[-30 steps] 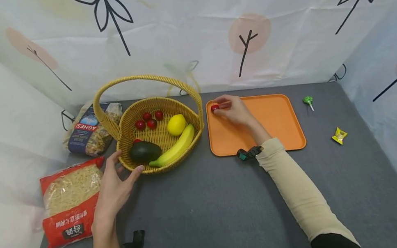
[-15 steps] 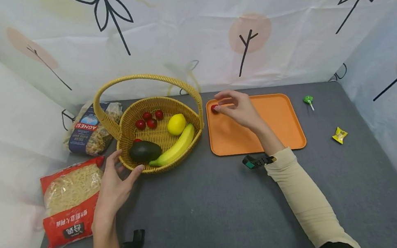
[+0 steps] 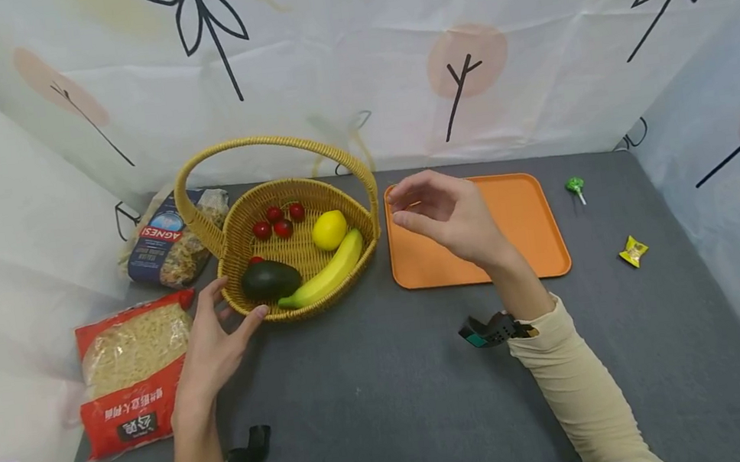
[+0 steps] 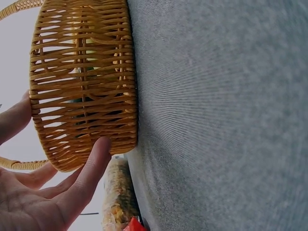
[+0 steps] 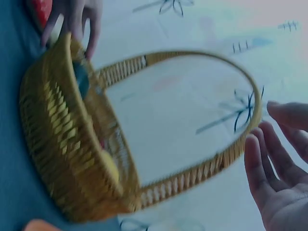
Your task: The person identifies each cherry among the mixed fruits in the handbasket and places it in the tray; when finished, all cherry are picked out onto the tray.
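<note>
My left hand (image 3: pixel 208 359) touches the rim of the yellow wicker basket (image 3: pixel 307 312) at its near left, thumb and fingers extended. In the left wrist view, one straight finger (image 4: pixel 96 161) lies against the woven side. The basket contains several red cherries (image 3: pixel 283 228), a lemon (image 3: pixel 329 231), a banana (image 3: pixel 327 273) and a dark avocado (image 3: pixel 271 281); a bit of something red shows behind the avocado. Over the left part of the orange tray (image 3: pixel 522 228), my right hand (image 3: pixel 448 217) hovers with loosely bent fingers, holding nothing visible. It covers the spot where a small red cherry was.
Left of the basket lie a red pasta bag (image 3: pixel 134 375) and an Agnesi pasta bag (image 3: pixel 170 240). A green lollipop (image 3: pixel 575 187) and a yellow wrapped candy (image 3: pixel 633 252) lie right of the tray. The basket's tall handle (image 3: pixel 269 143) arches up. Printed cloth encloses the grey table.
My right hand has let go of the red cherry at the tray's left end and lifted back toward me, its fingers spreading. The left hand stays at the basket rim.
</note>
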`<action>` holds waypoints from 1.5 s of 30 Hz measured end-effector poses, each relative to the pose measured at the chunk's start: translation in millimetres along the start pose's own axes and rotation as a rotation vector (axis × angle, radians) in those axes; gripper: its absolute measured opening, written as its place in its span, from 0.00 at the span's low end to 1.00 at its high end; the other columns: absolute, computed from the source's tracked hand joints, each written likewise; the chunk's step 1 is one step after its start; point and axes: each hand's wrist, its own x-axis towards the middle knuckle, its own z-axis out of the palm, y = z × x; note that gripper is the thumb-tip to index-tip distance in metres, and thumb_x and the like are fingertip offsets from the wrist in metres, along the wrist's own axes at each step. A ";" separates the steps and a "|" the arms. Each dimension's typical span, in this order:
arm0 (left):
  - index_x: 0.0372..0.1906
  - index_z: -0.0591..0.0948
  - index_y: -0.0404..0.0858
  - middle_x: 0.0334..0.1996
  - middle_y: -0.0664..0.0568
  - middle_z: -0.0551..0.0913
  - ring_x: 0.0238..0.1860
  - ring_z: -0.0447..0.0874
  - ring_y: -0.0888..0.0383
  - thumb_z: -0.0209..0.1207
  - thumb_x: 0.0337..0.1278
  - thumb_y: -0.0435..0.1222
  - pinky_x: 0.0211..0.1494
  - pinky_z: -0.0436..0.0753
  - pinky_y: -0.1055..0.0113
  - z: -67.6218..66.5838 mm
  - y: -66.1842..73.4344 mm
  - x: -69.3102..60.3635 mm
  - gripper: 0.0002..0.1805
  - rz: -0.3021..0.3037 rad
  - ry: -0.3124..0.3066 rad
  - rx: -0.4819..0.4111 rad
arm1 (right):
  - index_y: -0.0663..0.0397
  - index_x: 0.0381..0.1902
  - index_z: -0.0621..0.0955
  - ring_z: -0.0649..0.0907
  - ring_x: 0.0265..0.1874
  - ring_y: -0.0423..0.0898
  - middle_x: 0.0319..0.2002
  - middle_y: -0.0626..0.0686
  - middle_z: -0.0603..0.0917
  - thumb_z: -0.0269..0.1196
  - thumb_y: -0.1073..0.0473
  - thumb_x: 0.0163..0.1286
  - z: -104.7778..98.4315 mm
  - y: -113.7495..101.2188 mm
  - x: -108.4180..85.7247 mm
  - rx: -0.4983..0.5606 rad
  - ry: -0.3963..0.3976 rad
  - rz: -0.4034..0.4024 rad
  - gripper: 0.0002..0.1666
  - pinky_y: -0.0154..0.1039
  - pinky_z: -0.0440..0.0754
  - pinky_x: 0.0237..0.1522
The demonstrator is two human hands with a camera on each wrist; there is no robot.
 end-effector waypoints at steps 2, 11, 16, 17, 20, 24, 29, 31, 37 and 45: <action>0.89 0.47 0.38 0.84 0.28 0.58 0.80 0.67 0.27 0.67 0.73 0.55 0.78 0.73 0.28 -0.1 0.3 0.2 0.56 0.001 0.001 -0.001 | 0.73 0.54 0.83 0.90 0.50 0.44 0.50 0.54 0.89 0.71 0.76 0.68 7.2 -6.9 0.1 0.006 -0.060 -0.025 0.17 0.39 0.92 0.56; 0.88 0.47 0.38 0.84 0.27 0.58 0.80 0.67 0.27 0.67 0.74 0.55 0.78 0.73 0.28 0.3 1.1 0.4 0.56 0.005 0.005 -0.005 | 0.67 0.57 0.84 0.90 0.53 0.50 0.54 0.64 0.88 0.70 0.72 0.71 59.4 -2.5 27.5 -0.033 -0.345 0.033 0.17 0.48 0.92 0.58; 0.89 0.47 0.38 0.84 0.28 0.57 0.80 0.67 0.27 0.67 0.73 0.56 0.78 0.73 0.28 0.6 0.2 0.4 0.56 -0.001 -0.002 -0.008 | 0.64 0.58 0.84 0.89 0.55 0.49 0.55 0.61 0.88 0.70 0.67 0.74 91.0 19.0 57.5 -0.044 -0.439 0.124 0.17 0.50 0.91 0.63; 0.89 0.46 0.39 0.84 0.28 0.57 0.80 0.67 0.27 0.67 0.73 0.56 0.78 0.73 0.28 0.6 -0.1 0.5 0.56 -0.003 -0.004 -0.009 | 0.64 0.58 0.85 0.89 0.55 0.49 0.56 0.60 0.88 0.70 0.66 0.74 96.2 23.7 64.1 -0.062 -0.454 0.137 0.17 0.49 0.90 0.64; 0.89 0.46 0.39 0.84 0.28 0.57 0.80 0.67 0.27 0.67 0.73 0.56 0.78 0.73 0.28 0.8 -1.1 0.8 0.57 -0.004 -0.008 -0.011 | 0.61 0.60 0.85 0.88 0.56 0.49 0.58 0.61 0.88 0.70 0.63 0.76 109.1 38.2 82.8 -0.147 -0.498 0.172 0.17 0.41 0.88 0.66; 0.89 0.46 0.39 0.85 0.28 0.57 0.80 0.67 0.27 0.67 0.73 0.57 0.78 0.73 0.28 1.2 -1.8 1.1 0.57 -0.005 -0.012 -0.010 | 0.61 0.62 0.85 0.87 0.61 0.50 0.61 0.61 0.88 0.68 0.60 0.78 120.6 57.5 101.7 -0.220 -0.544 0.239 0.18 0.36 0.85 0.68; 0.88 0.46 0.38 0.84 0.27 0.56 0.80 0.67 0.26 0.66 0.73 0.57 0.77 0.74 0.28 0.8 -1.6 0.5 0.57 -0.001 -0.005 0.002 | 0.64 0.66 0.82 0.86 0.64 0.56 0.63 0.61 0.86 0.64 0.59 0.82 133.9 76.4 116.4 -0.201 -0.586 0.384 0.21 0.44 0.87 0.67; 0.88 0.46 0.38 0.84 0.27 0.56 0.80 0.67 0.26 0.66 0.73 0.56 0.77 0.74 0.28 0.7 -1.3 0.2 0.56 -0.001 -0.003 0.004 | 0.66 0.68 0.81 0.86 0.64 0.60 0.64 0.63 0.86 0.63 0.59 0.82 139.9 81.0 121.0 -0.177 -0.601 0.438 0.22 0.49 0.88 0.66; 0.88 0.46 0.37 0.84 0.27 0.56 0.80 0.68 0.26 0.66 0.73 0.57 0.76 0.75 0.29 1.7 -0.6 0.4 0.56 0.006 -0.004 0.003 | 0.63 0.68 0.81 0.87 0.52 0.56 0.63 0.63 0.86 0.60 0.58 0.84 157.5 89.7 130.9 -0.249 -0.640 0.521 0.21 0.47 0.89 0.61; 0.88 0.46 0.37 0.84 0.26 0.56 0.80 0.68 0.26 0.66 0.74 0.56 0.76 0.76 0.29 0.7 -1.4 -0.1 0.56 0.006 0.002 0.001 | 0.59 0.67 0.83 0.84 0.52 0.44 0.65 0.58 0.86 0.57 0.56 0.86 174.5 97.2 131.6 -0.340 -0.673 0.535 0.21 0.29 0.82 0.50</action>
